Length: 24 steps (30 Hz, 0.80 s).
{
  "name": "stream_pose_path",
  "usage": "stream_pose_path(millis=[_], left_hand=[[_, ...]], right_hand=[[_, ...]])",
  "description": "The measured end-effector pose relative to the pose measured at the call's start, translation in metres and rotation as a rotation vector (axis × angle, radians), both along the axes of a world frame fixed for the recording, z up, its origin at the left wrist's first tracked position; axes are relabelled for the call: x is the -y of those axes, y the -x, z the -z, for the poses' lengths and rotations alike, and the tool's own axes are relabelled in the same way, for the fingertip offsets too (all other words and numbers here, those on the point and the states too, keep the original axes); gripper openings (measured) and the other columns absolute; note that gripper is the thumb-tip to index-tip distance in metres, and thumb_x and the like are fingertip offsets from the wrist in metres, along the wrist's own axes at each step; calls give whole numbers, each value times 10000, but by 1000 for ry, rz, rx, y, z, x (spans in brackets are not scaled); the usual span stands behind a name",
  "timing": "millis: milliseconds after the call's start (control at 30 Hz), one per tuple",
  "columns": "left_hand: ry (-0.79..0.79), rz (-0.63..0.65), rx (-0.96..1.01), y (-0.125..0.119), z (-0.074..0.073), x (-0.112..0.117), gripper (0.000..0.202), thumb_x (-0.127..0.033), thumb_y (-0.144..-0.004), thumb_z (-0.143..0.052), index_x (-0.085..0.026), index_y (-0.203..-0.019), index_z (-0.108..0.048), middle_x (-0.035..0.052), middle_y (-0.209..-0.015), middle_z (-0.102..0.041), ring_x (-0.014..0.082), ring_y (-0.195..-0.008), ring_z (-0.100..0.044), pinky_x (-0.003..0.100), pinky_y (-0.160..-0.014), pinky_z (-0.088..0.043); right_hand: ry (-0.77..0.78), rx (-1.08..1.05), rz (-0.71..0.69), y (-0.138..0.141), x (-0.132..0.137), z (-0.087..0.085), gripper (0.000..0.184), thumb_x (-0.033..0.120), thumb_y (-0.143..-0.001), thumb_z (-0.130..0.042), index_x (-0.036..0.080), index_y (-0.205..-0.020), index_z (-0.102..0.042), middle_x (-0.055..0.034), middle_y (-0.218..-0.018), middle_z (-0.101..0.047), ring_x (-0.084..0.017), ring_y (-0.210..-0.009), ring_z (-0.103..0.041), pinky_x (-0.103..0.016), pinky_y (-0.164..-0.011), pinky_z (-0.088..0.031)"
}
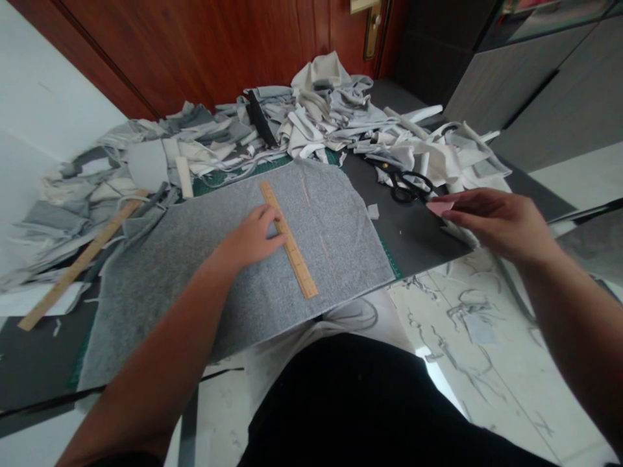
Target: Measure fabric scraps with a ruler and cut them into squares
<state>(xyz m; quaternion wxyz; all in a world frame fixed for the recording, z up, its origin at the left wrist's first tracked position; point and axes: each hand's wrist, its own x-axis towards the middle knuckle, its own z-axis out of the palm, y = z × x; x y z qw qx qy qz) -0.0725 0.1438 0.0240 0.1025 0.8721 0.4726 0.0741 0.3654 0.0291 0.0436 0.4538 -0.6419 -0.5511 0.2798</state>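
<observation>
Left fingers (pixel 263 212) parted on ruler (pixel 292 250), grey cloth (pixel 195 259) beneath — right fingers (pixel 468 196) pinching pink piece (pixel 439 207)

Head camera: worn on the person's head, above the near side of the gray cloth (pixel 253 292)
Door (pixel 209 45): beyond the gray cloth, where the view faces
Gray cloth: seen obliquely from above, within arm's reach
Black clothing (pixel 341 402): nearest the lens, this side of the gray cloth
Floor (pixel 516 376): looked down on, near right of the gray cloth
</observation>
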Motion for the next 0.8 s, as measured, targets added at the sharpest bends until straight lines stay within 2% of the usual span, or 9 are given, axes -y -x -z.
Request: stream_pose_path(millis=[100,267,367,500,633,800], left_hand=[[3,-42,-62,4,-1,-2,465,-425,-938,-525,-221,-1355,-542,122,-1491,-458,306,-1419,-456,473,-1205,-374],[-16,-133,-151,-12,-4,6,552,-558,-948,-550,-281,-1424,-522,139,-1542,-423,370,-1436,-434,596,-1160,-376],[-13,-171,-196,-13,0,2,549,-503,-960,-527,-254,-1448,-492,159,-1586,-388,380,-1467,-398,616,-1161,-360],[-37,-248,-208,4,6,-20,542,-409,-965,-446,-216,-1471,-446,159,-1621,-358,359,-1484,-391,579,-1195,-337],[-50,-296,-227,21,9,-43,551,-362,-992,-342,-197,-1514,-405,176,-1636,-348,363,-1497,-380,632,-1192,-310],[-48,-369,-214,33,10,-69,582,-338,-1004,-296,-162,-1554,-365,209,-1662,-299,356,-1522,-342,659,-1187,-291]], right_hand=[[-72,41,157,-19,-13,8,294,236,-811,-815,128,-1083,-789,-124,-1092,-781,-153,-921,-721,-297,-888,-562],[-172,15,387,-53,-29,18,334,235,-757,-856,107,-1061,-804,-176,-1072,-777,-176,-857,-715,-329,-860,-546],[-151,73,518,-75,-36,26,366,235,-764,-833,103,-1105,-800,-197,-1093,-768,-185,-804,-696,-340,-759,-530],[-163,112,649,-98,-46,36,354,256,-748,-826,144,-1084,-818,-160,-1015,-780,-195,-721,-669,-349,-667,-486],[-77,133,732,-100,-56,36,336,241,-734,-829,143,-1055,-825,-160,-975,-777,-243,-753,-679,-392,-713,-501],[118,342,761,-103,-64,33,252,339,-754,-787,179,-947,-815,-113,-848,-759,-296,-766,-684,-427,-727,-484]])
